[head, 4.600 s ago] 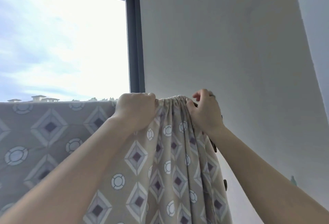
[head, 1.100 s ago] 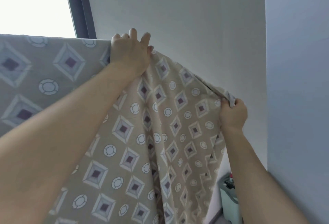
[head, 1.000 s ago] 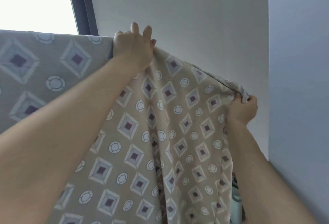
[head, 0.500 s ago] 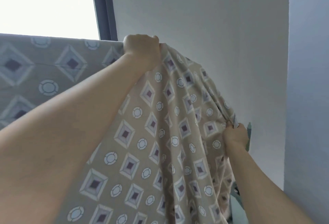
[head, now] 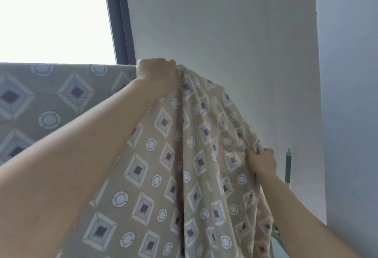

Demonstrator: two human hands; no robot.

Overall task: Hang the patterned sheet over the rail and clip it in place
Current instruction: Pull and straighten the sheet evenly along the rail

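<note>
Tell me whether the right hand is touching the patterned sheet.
Touching. The head view shows the right hand closed on the bunched edge of the patterned sheet, with fabric pinched in its fingers.

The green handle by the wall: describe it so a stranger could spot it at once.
Start at the pale wall right of the dark window frame. Follow it down to the right hand gripping the patterned sheet. Just right of that hand stands a slim, upright green handle, the only green thing against the bare wall.
</note>
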